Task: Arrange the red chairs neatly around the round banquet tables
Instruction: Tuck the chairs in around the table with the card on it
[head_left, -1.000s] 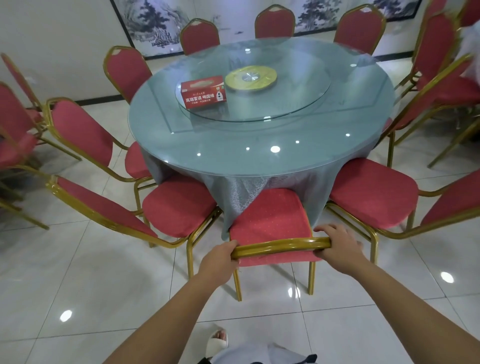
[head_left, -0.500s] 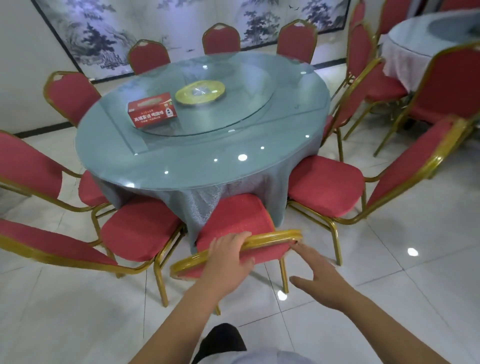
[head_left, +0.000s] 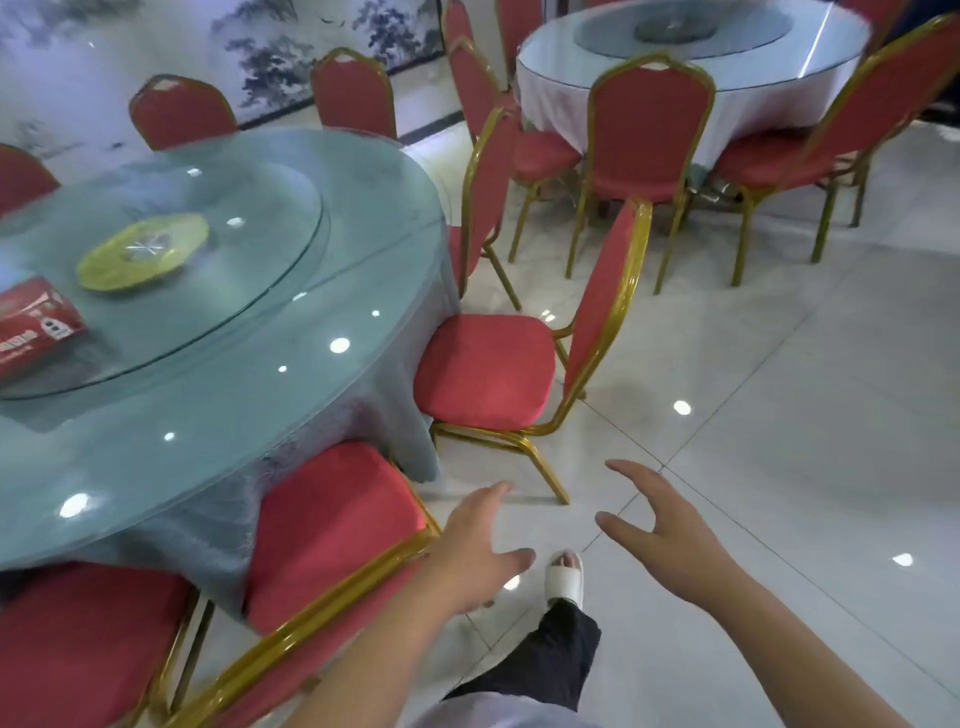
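A round banquet table (head_left: 218, 395) with a glass top and grey-green cloth fills the left. A red chair with a gold frame (head_left: 332, 519) is tucked against its near edge, its backrest rail just left of my left hand (head_left: 475, 551), which is open and off the rail. Further right, another red chair (head_left: 488, 369) stands at the table's right side, its back angled outward. My right hand (head_left: 660, 535) hovers open over the floor, below that chair. Both hands hold nothing.
More red chairs ring the table, one at bottom left (head_left: 88, 639). A second round table (head_left: 691, 57) with a white cloth and its chairs stands at back right. A red box (head_left: 31, 322) and yellow disc (head_left: 143, 249) sit on the glass turntable. My sandalled foot (head_left: 565, 571) is on the white tiles.
Both hands have let go of the near chair's backrest. The view has swung right, and my hands now reach toward the angled chair on the table's right side.
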